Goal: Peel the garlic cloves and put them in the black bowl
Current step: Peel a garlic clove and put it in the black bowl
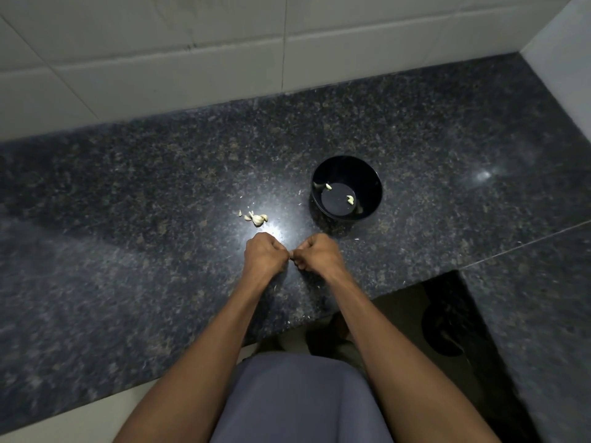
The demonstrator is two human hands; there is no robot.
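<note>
The black bowl stands on the dark granite counter, right of centre, with two pale peeled cloves on its bottom. A small pile of unpeeled garlic cloves lies to the left of the bowl. Just in front of that pile, my left hand and my right hand meet fingertip to fingertip over the counter. Both have curled fingers and pinch a small garlic clove between them; it is almost wholly hidden by the fingers.
The granite counter runs back to a white tiled wall and a side wall at the right. Its front edge steps back at the lower right, where the floor shows. Bits of garlic skin lie near the hands.
</note>
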